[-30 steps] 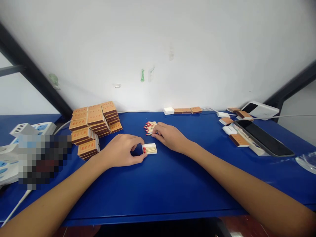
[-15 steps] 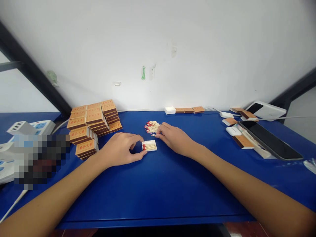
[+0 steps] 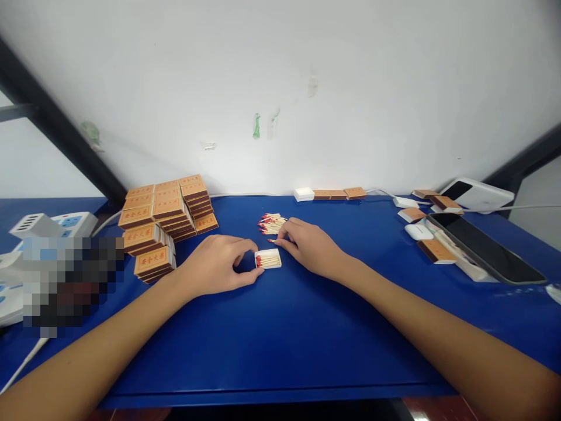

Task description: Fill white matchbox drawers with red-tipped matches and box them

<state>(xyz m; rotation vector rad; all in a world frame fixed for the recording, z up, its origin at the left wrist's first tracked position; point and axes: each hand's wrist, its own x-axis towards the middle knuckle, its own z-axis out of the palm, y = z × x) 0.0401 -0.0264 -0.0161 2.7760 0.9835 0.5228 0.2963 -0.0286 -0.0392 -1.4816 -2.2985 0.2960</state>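
Note:
A white matchbox tray [image 3: 272,252] lies on the blue table with several red-headed matches [image 3: 268,261] inside, heads toward the left. My left hand [image 3: 218,266] grips the tray's left end between thumb and fingers. Just beyond the tray, my right hand [image 3: 309,245] pinches a single match [image 3: 272,240], its red head pointing left. Past those fingertips is a loose pile of matches [image 3: 272,223], red heads mostly on the left side.
Stacked orange matchboxes [image 3: 169,202] stand at the left, near a white power strip [image 3: 74,225]. Along the wall sit a white tray [image 3: 304,194] and several matchbox sleeves [image 3: 335,194]. At the right lie a phone [image 3: 486,245], more matchboxes [image 3: 437,251] and a white earbud case [image 3: 418,232].
The match pinched in my right hand is now slightly apart from the pile, nearer the tray. My left hand stays on the tray. The whole view has shifted slightly.

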